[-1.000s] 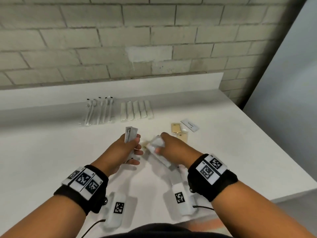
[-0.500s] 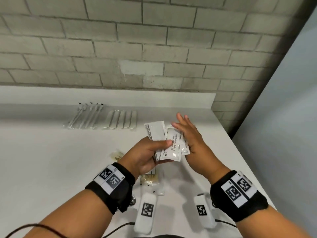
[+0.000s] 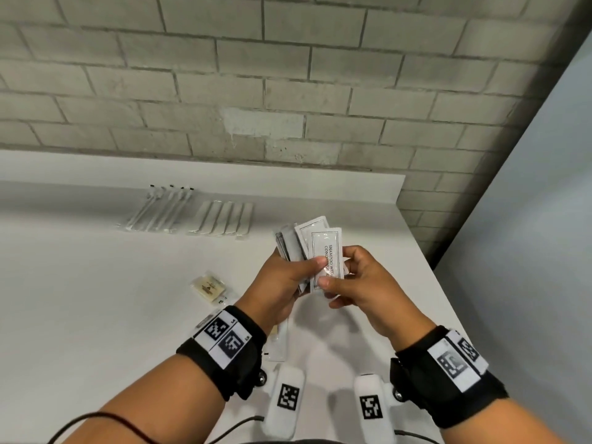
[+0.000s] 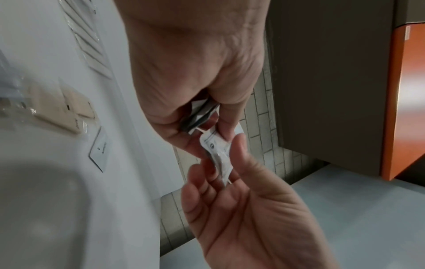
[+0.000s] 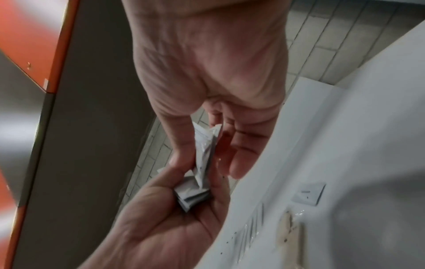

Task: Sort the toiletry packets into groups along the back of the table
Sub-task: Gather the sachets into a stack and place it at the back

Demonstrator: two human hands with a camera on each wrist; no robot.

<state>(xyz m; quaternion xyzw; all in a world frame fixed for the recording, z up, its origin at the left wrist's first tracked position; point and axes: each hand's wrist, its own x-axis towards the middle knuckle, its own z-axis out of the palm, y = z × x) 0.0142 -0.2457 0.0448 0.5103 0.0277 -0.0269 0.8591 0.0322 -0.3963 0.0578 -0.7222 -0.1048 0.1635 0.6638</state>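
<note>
Several flat white sachets (image 3: 290, 243) are fanned upright in the left hand (image 3: 282, 283), pinched between thumb and curled fingers, seemingly so that each printed face can be read. The front sachet (image 3: 326, 256), marked as shampoo with conditioner, is nipped at its lower edge by the thumb and fingertips of the right hand (image 3: 362, 283), just beside the left thumb; it is probably being drawn off the fan for placing. Well beyond both hands, against the back ledge of the table (image 3: 96, 299), two groups are already laid in parallel rows: slim black-tipped packets (image 3: 160, 209) and, just beside them, plain white strips (image 3: 224, 217). Near the left wrist a tan packet (image 3: 209, 286) is left unsorted. Room for a third group is judged to lie beyond the hands, beside the strips.
</note>
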